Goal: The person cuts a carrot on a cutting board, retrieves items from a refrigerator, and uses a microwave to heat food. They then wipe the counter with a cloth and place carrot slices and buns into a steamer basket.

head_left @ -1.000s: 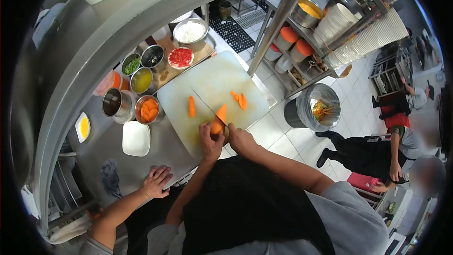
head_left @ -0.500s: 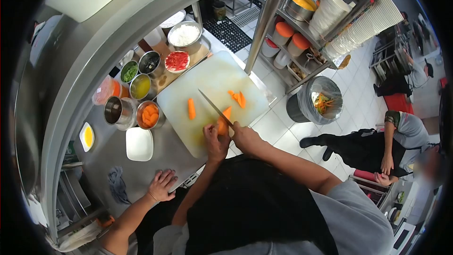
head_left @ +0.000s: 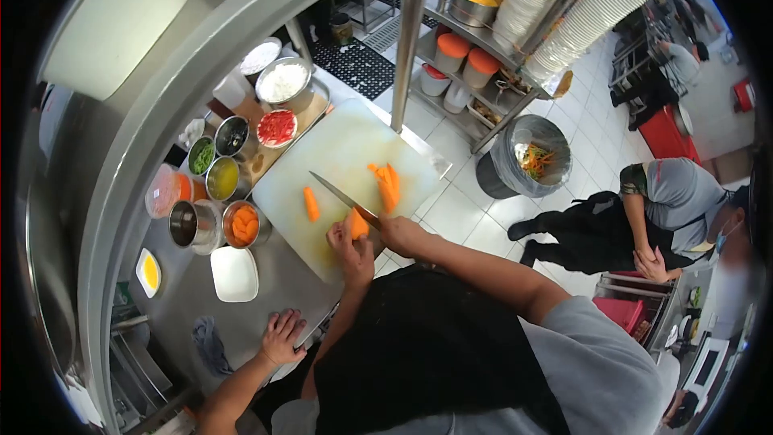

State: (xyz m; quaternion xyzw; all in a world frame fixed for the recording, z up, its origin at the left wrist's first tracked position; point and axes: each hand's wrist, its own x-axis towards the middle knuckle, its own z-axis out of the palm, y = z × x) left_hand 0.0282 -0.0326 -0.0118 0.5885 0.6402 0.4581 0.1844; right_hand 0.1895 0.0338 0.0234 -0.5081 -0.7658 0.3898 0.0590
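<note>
My right hand [head_left: 400, 235] is closed round the handle of a knife [head_left: 342, 196], whose blade points up and left over the white cutting board [head_left: 322, 153]. My left hand [head_left: 351, 254] holds a piece of carrot [head_left: 357, 224] against the board, close beside the blade. Cut carrot pieces [head_left: 387, 186] lie to the right of the knife. Another carrot stick [head_left: 311, 204] rests to its left.
Metal bowls, one with carrot slices [head_left: 244, 225], and a white dish [head_left: 234, 275] stand left of the board. Another person's hand [head_left: 283, 338] rests on the counter edge. A lined bin [head_left: 531, 157] and a person [head_left: 676, 209] are at the right.
The camera view has shifted. The knife has moved to the other side of a cut carrot portion, which now lies right of the blade with the other pieces.
</note>
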